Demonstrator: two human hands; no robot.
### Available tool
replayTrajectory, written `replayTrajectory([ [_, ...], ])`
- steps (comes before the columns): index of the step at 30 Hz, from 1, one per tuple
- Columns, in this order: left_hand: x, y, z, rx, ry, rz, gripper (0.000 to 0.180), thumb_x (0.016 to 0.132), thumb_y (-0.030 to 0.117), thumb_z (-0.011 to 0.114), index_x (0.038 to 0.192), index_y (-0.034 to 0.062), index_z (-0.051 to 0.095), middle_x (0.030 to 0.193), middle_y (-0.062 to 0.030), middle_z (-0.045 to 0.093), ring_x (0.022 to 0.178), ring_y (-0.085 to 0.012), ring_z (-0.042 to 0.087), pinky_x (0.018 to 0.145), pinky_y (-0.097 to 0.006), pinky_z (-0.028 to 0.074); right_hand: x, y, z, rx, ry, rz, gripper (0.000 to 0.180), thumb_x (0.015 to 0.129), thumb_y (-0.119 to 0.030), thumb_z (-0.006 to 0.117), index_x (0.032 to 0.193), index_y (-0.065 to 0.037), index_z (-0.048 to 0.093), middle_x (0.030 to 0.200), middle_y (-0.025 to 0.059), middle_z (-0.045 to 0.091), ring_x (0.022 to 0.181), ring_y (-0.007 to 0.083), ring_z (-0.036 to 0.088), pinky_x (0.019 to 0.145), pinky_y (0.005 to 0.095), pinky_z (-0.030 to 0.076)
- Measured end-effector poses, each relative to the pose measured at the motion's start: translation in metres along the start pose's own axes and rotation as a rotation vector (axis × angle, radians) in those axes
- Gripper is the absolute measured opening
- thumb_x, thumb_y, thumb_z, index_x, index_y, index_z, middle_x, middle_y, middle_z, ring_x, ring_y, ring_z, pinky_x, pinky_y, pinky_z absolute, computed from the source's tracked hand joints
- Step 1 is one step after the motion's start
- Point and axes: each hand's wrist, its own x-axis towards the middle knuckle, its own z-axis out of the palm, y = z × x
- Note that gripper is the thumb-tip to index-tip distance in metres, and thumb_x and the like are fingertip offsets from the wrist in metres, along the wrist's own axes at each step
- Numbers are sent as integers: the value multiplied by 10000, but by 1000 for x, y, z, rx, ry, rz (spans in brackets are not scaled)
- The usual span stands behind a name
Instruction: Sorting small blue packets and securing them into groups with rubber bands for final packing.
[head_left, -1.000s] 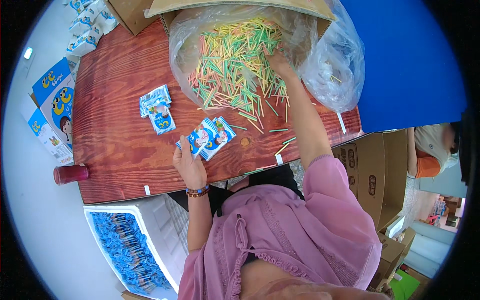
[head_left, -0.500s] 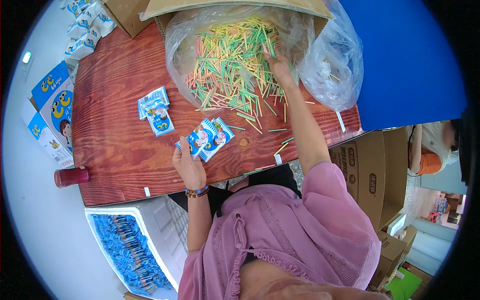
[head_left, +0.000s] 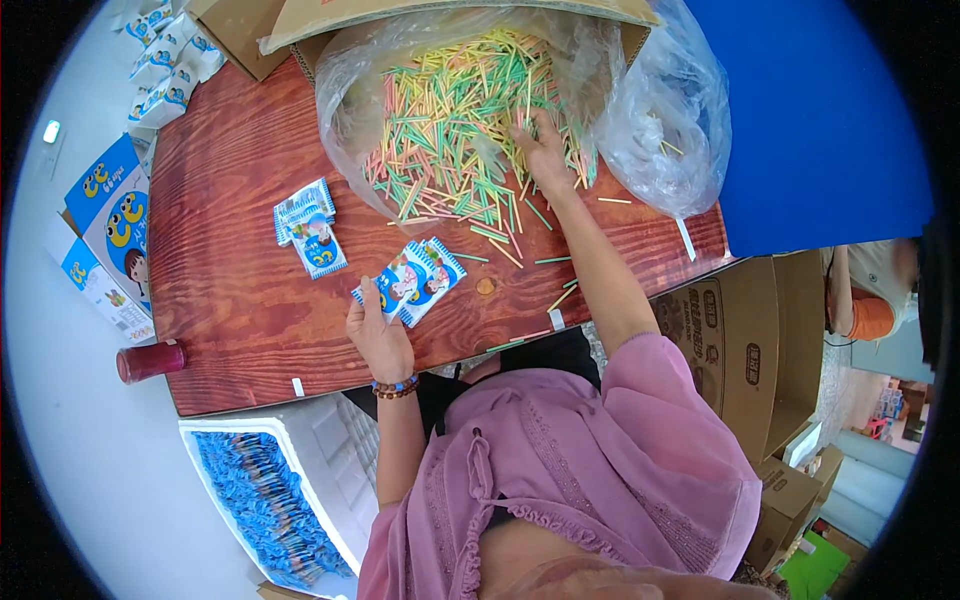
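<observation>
My left hand pinches the near corner of a small blue-and-white packet that lies on the table. A second such packet overlaps it on the right. Farther left lie more packets of the same kind, partly stacked. My right hand reaches into a heap of thin pastel sticks in pink, yellow and green. Its fingers are curled in among the sticks at the heap's right side; what they grip is hidden. The heap spills from a clear plastic bag inside a cardboard box lying open toward me.
Loose sticks lie along the red-brown wooden table. A red jar stands at its left edge. Below left, a white foam box holds many blue packets. Cardboard boxes stand at the right; beyond them is another person.
My right hand has moved slightly left and nearer to me within the sticks. My left hand stays on the packet. The whole view has shifted slightly.
</observation>
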Motion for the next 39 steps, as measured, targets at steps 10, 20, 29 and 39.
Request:
replayTrajectory([
  [10,0,-3,1,47,-26,-9,164,967,182,555,969,35,629,962,-53,679,864,-119,649,756,-277,530,-2,14,-7,45,83,-85,153,912,-127,580,996,-2,556,931,148,604,863,261,564,800,359,429],
  [20,-1,-8,-2,2,-7,-11,164,964,190,562,980,42,629,965,-53,679,863,-123,651,747,-284,535,2,22,-6,-273,-11,-214,180,966,-175,520,1012,-2,515,846,188,608,780,303,587,712,378,442],
  [29,5,-6,-7,-119,-12,-83,171,967,219,559,980,61,625,970,-46,680,869,-133,649,767,-297,522,27,-13,-18,540,-102,157,131,978,-121,492,1086,-47,507,858,37,572,825,183,603,789,319,488],
  [39,58,9,125,162,-463,-149,291,930,163,599,1127,-50,611,956,-23,639,808,-76,577,710,-223,460,-11,-40,-14,384,-390,160,137,960,-79,481,1043,-10,566,892,81,623,862,198,608,812,333,493],
])
